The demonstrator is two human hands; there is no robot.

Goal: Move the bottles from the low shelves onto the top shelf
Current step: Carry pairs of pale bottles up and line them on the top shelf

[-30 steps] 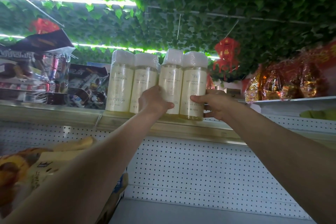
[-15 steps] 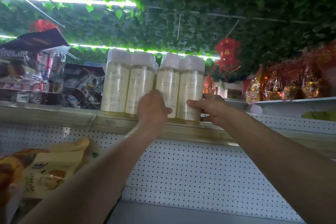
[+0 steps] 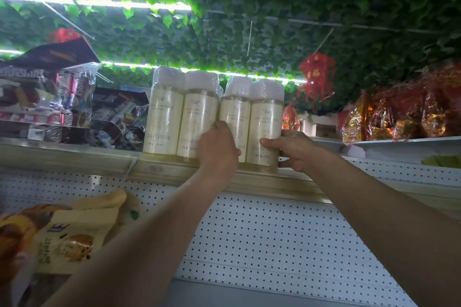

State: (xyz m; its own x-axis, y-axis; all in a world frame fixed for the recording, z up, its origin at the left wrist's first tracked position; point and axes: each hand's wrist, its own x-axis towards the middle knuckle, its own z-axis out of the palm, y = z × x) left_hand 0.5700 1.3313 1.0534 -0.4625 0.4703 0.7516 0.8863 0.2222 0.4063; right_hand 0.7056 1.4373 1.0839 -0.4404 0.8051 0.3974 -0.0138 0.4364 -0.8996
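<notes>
The right pair of bottles [image 3: 252,122] now stands settled upright on the top shelf [image 3: 74,154]; left hand [image 3: 218,149] and right hand [image 3: 294,151], fingers curled, grip it.

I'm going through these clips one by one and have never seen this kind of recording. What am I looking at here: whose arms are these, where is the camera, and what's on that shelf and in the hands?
There is no machine here: a person does the job with bare hands. The single picture comes from a wide-angle camera worn on the head, tilted up toward a shop's top shelf under a ceiling of leaves.

Four pale yellow bottles with white caps stand in a row at the shelf's front edge. The left hand is wrapped round the third bottle from the left; the right hand holds the fourth bottle, thumb across its front. Both bottles look set down on the shelf, each grip not yet released.

Beside them lie wrapped dark boxes on the left and red and gold packets on the right. Snack bags sit on a lower level.
</notes>
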